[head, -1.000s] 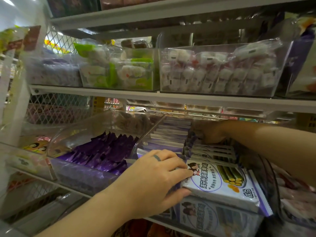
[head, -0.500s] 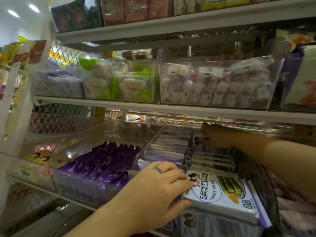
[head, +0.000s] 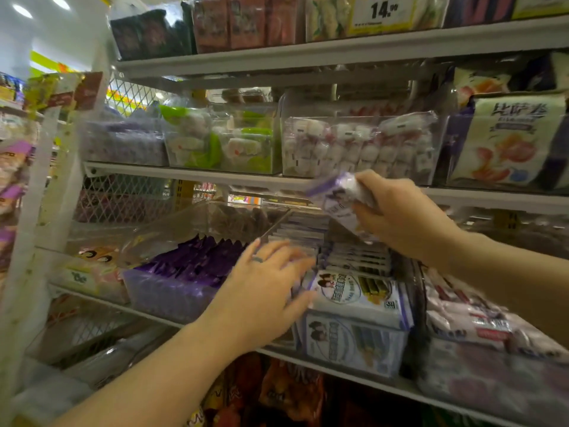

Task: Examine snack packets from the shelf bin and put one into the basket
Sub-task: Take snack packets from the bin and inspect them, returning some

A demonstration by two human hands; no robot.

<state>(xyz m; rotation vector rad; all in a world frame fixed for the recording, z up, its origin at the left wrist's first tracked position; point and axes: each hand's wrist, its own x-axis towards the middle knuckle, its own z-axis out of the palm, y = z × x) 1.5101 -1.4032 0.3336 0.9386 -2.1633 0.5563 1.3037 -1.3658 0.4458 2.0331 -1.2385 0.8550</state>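
A clear shelf bin (head: 354, 349) on the middle shelf holds a row of white and purple snack packets (head: 357, 295). My right hand (head: 397, 217) grips one of these packets (head: 335, 198), lifted above the back of the bin and tilted. My left hand (head: 264, 291) lies at the bin's front left corner. Its fingers are fairly straight and touch the edge of the front packet. It wears a ring. No basket is in view.
A bin of dark purple packets (head: 184, 272) stands left of the snack bin. Pale packets (head: 477, 318) lie to its right. The shelf above (head: 215, 177) carries clear bins of wrapped sweets close over my right hand. A mesh side panel (head: 123, 198) closes the left end.
My right hand has come up from the back of the bin with a packet in its grip. My left hand has slid slightly left along the front packet. The view has tilted upward.
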